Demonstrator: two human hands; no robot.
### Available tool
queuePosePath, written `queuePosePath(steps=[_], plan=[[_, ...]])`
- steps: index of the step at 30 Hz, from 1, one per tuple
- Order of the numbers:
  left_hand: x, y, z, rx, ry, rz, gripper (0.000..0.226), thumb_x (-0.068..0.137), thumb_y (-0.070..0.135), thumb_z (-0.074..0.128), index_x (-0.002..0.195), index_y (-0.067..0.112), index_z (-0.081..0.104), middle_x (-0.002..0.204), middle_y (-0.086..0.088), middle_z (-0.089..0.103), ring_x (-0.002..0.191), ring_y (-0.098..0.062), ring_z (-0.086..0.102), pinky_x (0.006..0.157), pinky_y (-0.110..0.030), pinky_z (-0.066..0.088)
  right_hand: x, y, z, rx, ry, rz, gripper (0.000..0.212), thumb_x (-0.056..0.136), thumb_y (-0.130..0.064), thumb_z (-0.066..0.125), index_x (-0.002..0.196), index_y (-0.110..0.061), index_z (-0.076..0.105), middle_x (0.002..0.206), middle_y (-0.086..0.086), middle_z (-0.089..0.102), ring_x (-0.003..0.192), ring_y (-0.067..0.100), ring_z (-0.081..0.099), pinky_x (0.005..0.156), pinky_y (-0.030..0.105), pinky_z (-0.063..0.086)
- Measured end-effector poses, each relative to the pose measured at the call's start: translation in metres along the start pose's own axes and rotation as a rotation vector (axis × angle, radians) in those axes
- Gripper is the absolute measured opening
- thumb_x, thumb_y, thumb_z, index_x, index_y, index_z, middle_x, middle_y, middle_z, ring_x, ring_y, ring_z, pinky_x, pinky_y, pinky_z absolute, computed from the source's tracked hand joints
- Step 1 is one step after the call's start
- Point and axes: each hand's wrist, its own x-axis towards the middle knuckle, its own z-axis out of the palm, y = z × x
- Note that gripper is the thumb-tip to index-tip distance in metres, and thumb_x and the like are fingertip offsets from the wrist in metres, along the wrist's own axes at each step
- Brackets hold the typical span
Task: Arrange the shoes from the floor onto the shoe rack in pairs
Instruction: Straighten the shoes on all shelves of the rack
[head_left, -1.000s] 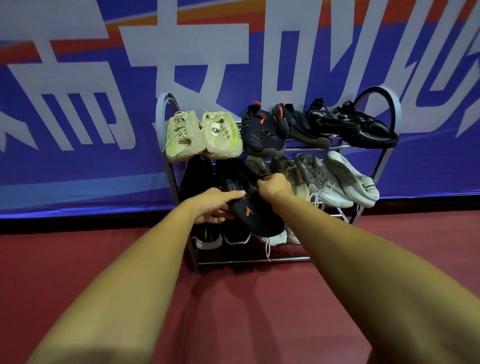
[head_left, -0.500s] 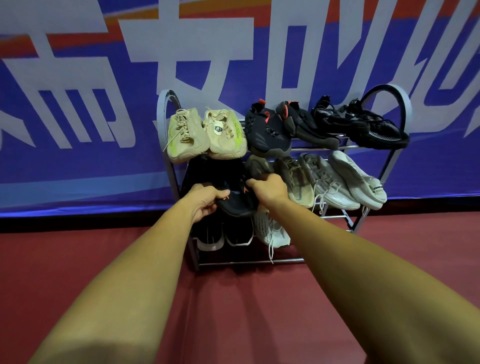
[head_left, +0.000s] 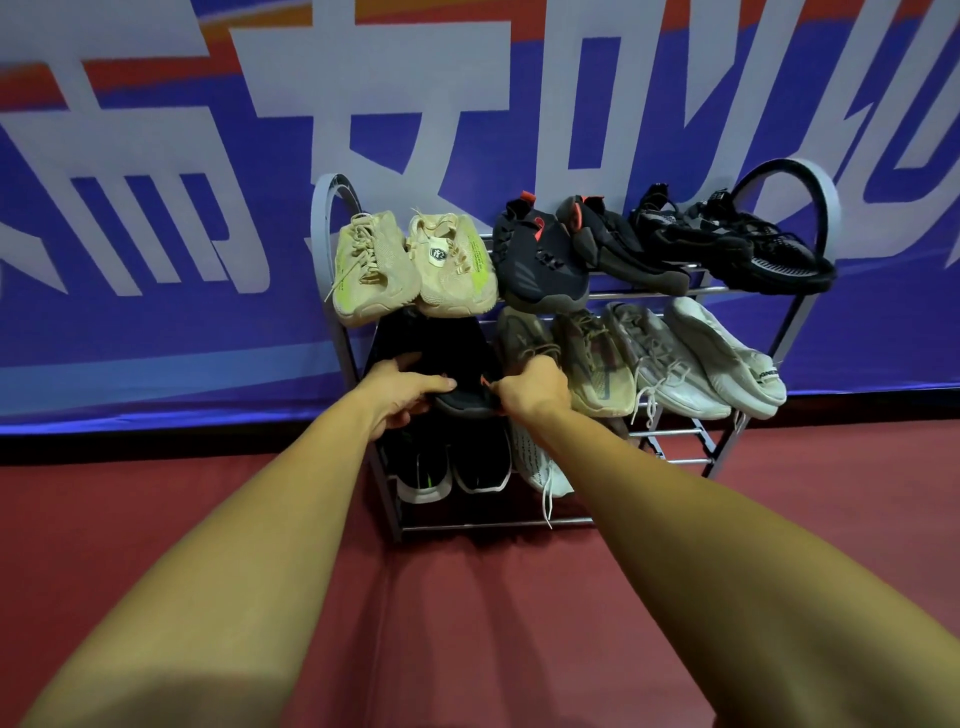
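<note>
Gripped at its near end by both hands: a black shoe with an orange mark (head_left: 462, 374), at the left end of the shoe rack's (head_left: 323, 218) middle tier. Clasped from the left by the left hand (head_left: 402, 395), with thumb laid across the top and fingers curled underneath. Pinched from the right by the right hand (head_left: 532, 389), with fingers bent round the edge and knuckles close against the olive pair (head_left: 563, 353) on the same tier. Could not make out, in the dark of that slot, any partner shoe beside it, nor the extent of sole resting on the rails.

Probably amounted to the seating step, not yet finished. Appeared to jut past the rack's front rail at the near end. If let go too soon, could tip forward and drop onto the black white-soled pair (head_left: 452, 467) on the rack's bottom tier, or onto the red floor (head_left: 467, 623) in front of the rack. Left little room overhead, beneath the beige pair (head_left: 410, 265) overhanging the left end of the rack's top tier; could be knocked loose by a raised wrist. Risked shoving the olive pair sideways into the white pair (head_left: 696, 358) toward the rack's right end with any push from the right hand. Looked liable to snag too: the loose lace of the white shoe (head_left: 540, 462) on the bottom tier, dangling over the rack's lowest front rail.
</note>
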Motion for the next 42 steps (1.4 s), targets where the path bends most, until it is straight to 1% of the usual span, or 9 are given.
queuePosePath(steps=[6,9,12,14,18,25,29,33,42], plan=[[0.002,-0.001,-0.002,0.027,0.03,0.05,0.018,0.085,0.012,0.074,0.098,0.018,0.062,0.047,0.014,0.059,0.044,0.004,0.058,0.05,-0.02,0.03,-0.001,-0.007,0.008,-0.002,0.091,-0.051,0.033,0.088,-0.035,0.068,0.108,-0.008,0.071,0.111,0.015,0.07,0.106,0.038,0.064,0.081,0.036,0.049],[0.008,-0.004,-0.001,0.096,0.087,0.088,0.028,0.082,0.009,0.077,0.107,0.01,0.066,0.072,0.002,0.068,0.063,-0.009,0.064,0.046,-0.015,0.043,-0.001,-0.004,0.009,-0.076,0.036,-0.133,0.035,0.089,-0.041,0.066,0.113,-0.015,0.073,0.112,0.013,0.071,0.108,0.035,0.064,0.082,0.034,0.048],[0.013,-0.006,0.002,0.321,0.16,0.149,0.059,0.07,0.02,0.087,0.125,0.011,0.066,0.116,-0.006,0.07,0.104,-0.023,0.067,0.09,-0.031,0.055,-0.004,-0.004,0.007,-0.202,-0.067,-0.252,0.035,0.088,-0.041,0.067,0.117,-0.023,0.071,0.115,0.009,0.071,0.109,0.033,0.065,0.086,0.035,0.052],[0.013,-0.004,0.004,0.418,0.196,0.152,0.066,0.069,0.026,0.087,0.129,0.012,0.063,0.124,-0.007,0.066,0.117,-0.026,0.061,0.1,-0.034,0.05,-0.006,-0.005,0.004,-0.21,-0.103,-0.291,0.04,0.086,-0.04,0.069,0.123,-0.023,0.068,0.118,0.009,0.07,0.11,0.031,0.064,0.089,0.036,0.053],[0.007,0.001,0.009,0.579,0.215,0.194,0.062,0.067,0.036,0.081,0.123,0.015,0.066,0.124,-0.01,0.066,0.112,-0.029,0.062,0.089,-0.031,0.051,-0.005,-0.001,-0.004,-0.242,-0.128,-0.312,0.041,0.083,-0.039,0.069,0.12,-0.022,0.069,0.116,0.007,0.071,0.108,0.029,0.065,0.088,0.037,0.054],[-0.011,0.012,0.033,0.777,0.148,0.364,0.057,0.071,0.04,0.077,0.123,0.022,0.065,0.123,-0.006,0.067,0.113,-0.027,0.062,0.095,-0.036,0.052,-0.008,0.015,-0.037,-0.369,-0.104,-0.364,0.019,0.078,-0.036,0.065,0.075,-0.02,0.056,0.08,0.003,0.064,0.081,0.03,0.063,0.061,0.031,0.042],[-0.018,0.016,0.06,0.841,0.036,0.436,0.054,0.07,0.041,0.077,0.12,0.023,0.064,0.122,-0.008,0.062,0.111,-0.027,0.061,0.095,-0.041,0.051,-0.012,0.027,-0.066,-0.424,-0.068,-0.393,0.024,0.082,-0.033,0.067,0.098,-0.015,0.067,0.092,0.006,0.069,0.09,0.028,0.064,0.07,0.035,0.051],[-0.019,0.017,0.086,0.903,-0.035,0.492,0.063,0.065,0.046,0.075,0.123,0.025,0.063,0.12,-0.009,0.057,0.111,-0.029,0.06,0.097,-0.04,0.05,-0.009,0.044,-0.088,-0.489,-0.038,-0.393,0.025,0.081,-0.035,0.067,0.097,-0.015,0.064,0.099,0.009,0.068,0.095,0.031,0.063,0.066,0.032,0.042],[-0.004,0.012,0.115,1.034,-0.001,0.523,0.076,0.07,0.041,0.079,0.137,0.027,0.045,0.132,-0.014,0.051,0.119,-0.038,0.042,0.098,-0.041,0.044,-0.008,0.065,-0.116,-0.483,-0.023,-0.385,0.046,0.085,-0.04,0.067,0.121,-0.012,0.065,0.111,0.012,0.07,0.104,0.031,0.064,0.082,0.041,0.054]])
